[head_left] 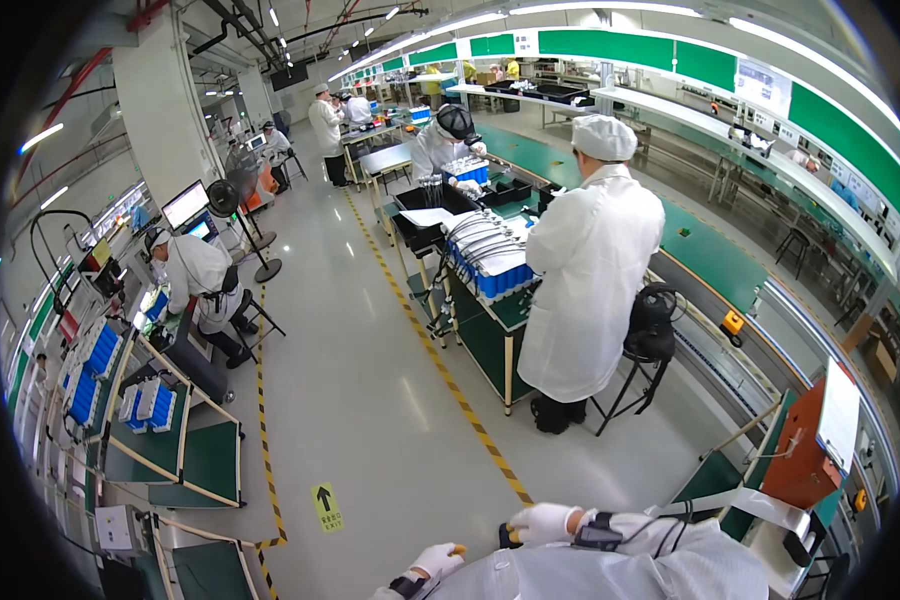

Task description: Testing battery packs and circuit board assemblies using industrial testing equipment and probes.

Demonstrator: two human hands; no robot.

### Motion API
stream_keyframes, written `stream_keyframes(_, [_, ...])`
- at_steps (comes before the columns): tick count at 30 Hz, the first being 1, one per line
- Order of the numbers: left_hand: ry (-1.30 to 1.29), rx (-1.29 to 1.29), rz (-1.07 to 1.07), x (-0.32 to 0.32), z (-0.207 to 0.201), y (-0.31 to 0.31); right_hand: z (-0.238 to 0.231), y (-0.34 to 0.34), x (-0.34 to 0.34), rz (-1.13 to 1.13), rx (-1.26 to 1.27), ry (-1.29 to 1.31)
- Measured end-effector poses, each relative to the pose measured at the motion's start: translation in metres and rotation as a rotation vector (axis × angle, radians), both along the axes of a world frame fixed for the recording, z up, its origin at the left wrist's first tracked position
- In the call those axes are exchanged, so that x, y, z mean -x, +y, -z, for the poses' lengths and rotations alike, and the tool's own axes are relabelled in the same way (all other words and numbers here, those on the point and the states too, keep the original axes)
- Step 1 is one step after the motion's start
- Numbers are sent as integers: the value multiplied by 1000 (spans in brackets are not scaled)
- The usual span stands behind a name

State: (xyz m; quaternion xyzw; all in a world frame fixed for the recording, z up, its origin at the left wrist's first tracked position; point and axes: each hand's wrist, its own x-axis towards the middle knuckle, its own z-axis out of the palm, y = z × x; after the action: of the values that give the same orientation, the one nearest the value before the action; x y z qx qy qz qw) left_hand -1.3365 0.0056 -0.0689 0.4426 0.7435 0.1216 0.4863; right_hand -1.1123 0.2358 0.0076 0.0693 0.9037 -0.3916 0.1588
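At the lower edge, my left hand point(437, 560) is in a white glove with yellowish fingertips showing. It is held in front of my white coat, its fingers loosely extended, and I see nothing in it. My right hand point(543, 523), also white-gloved, is further right, its fingers bent against a small dark object point(510, 536) whose kind I cannot make out. A black device point(598, 532) with thin cables is strapped to my right wrist. Both hands are over the grey floor point(390, 440), apart from the benches.
A person in a white coat point(595, 280) stands at a bench with blue battery packs point(495, 280) and cables. Beside them is a black stool point(650, 330). Left are green-shelved carts point(205, 460) and a seated person point(200, 275). An orange box point(805, 435) stands right. Striped tape point(440, 370) edges the aisle.
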Motion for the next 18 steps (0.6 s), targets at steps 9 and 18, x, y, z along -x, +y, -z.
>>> stream_keyframes(9, [175,-213,-471,216,26,90,-66,129,255,19,-86,54])
stream_keyframes(18, [22,87,-11,436,85,186,-51,204,486,3,-45,-89])
